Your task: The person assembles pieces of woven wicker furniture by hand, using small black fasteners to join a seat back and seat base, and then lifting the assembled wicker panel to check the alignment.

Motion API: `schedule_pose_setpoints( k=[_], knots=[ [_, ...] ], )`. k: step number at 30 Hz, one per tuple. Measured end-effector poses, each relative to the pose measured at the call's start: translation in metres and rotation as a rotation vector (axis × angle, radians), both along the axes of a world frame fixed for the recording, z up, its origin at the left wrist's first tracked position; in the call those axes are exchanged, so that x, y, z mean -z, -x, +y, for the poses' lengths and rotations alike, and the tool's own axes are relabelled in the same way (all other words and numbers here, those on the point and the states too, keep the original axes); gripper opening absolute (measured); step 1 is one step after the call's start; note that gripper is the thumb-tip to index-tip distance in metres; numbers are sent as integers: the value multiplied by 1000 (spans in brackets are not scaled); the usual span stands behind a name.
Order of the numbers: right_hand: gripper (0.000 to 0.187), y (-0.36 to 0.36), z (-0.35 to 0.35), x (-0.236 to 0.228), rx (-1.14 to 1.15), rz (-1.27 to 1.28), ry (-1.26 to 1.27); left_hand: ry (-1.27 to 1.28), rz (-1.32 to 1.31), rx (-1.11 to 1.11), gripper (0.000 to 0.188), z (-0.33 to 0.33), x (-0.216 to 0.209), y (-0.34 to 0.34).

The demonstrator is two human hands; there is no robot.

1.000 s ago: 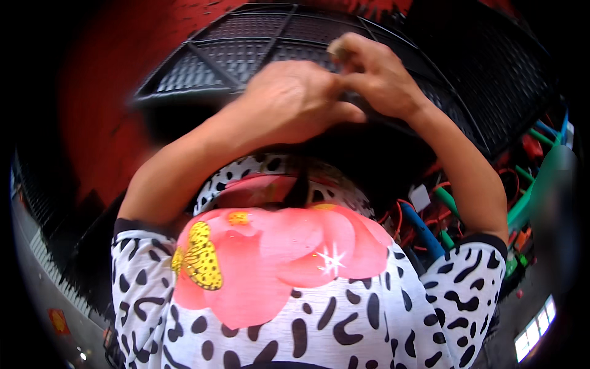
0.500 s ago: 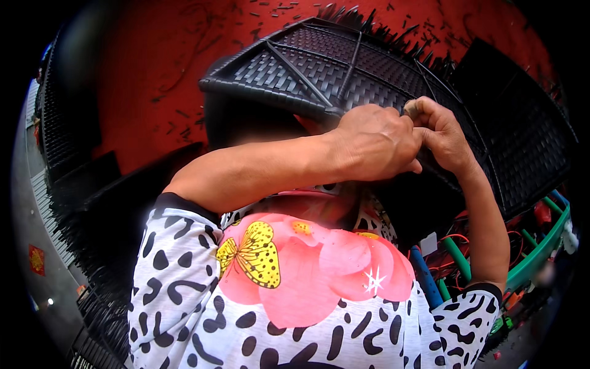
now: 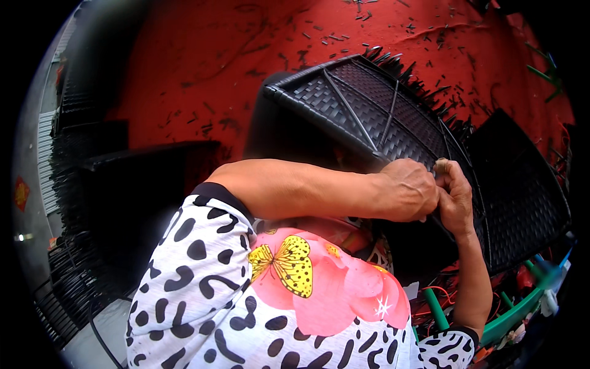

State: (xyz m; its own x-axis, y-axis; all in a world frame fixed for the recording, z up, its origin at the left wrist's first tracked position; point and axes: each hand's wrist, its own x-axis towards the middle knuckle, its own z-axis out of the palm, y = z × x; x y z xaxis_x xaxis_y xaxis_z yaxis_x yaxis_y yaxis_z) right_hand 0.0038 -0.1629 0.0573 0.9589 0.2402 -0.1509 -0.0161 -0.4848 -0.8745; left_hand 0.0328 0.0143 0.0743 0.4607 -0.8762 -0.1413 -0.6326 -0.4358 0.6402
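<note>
A black woven wicker furniture piece (image 3: pixel 359 104), with straight bars crossing its weave and loose strand ends bristling along its far edge, lies tilted in front of me. My left hand (image 3: pixel 408 189) is closed in a fist at its near edge, the forearm reaching across my chest. Close beside it, my right hand (image 3: pixel 453 195) is closed in a pinch, thumb and forefinger together, with a covering on one fingertip. The two hands nearly touch. Whatever lies between their fingers is hidden.
Another dark woven panel (image 3: pixel 522 197) stands on the right. Below it, a green-rimmed container (image 3: pixel 519 307) holds green-handled tools and red cords. Black strand scraps litter the red floor covering (image 3: pixel 184 74). More dark woven pieces (image 3: pixel 147 166) stand on the left.
The whole view has shifted, so the wicker piece and both hands appear lower and farther right. Both hands stay closed together at the wicker edge.
</note>
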Motion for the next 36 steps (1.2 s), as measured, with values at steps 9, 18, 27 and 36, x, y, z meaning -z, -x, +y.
schedule_pose_setpoints(
  k=[9,18,27,36],
  knots=[
    [38,1,7,-10,-3,-200,166,-62,-43,1,41,1,-7,-2],
    [31,5,-6,-25,-39,-235,255,-33,-51,-31,42,-2,-3,0],
    [35,114,-211,-32,1124,-744,563,-92,-125,-26,46,-4,-7,-1],
    [55,117,-222,-1,1183,-305,-470,-144,-253,-51,45,-2,-2,3]
  ],
)
